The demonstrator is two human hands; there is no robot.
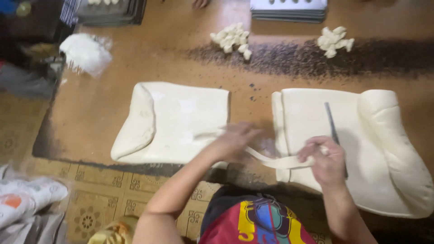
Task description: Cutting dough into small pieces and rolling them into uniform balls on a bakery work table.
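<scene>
Head view, looking down on a wooden work surface (149, 49) dusted dark in a band across the far side. Two folded slabs of pale dough lie side by side: the left slab (176, 122) and the larger right slab (357, 149), apart, with bare wood between them. The left hand (235, 142) and the right hand (325, 162) hold a narrow dough strip (275, 161) between them; it sags slightly across the gap near the front edge. The left hand is blurred, its fingers closed round one end of the strip; the right hand is curled shut on the other end, over the near left corner of the right slab. A thin dark blade or scraper (332, 124) lies on the right slab, running from far to near, just beside the right hand; whether the hand touches it I cannot tell. Judged from this, the step in hand is pulling a cut strip free of the right slab. The next move would seem to call for an even tension from both hands, so the soft strip does not thin or tear, and a free spot on the wood to set it down. Far side: two heaps of small dough pieces (231, 39), a flour pile (86, 53) at far left, and stacked dark trays (289, 13).
</scene>
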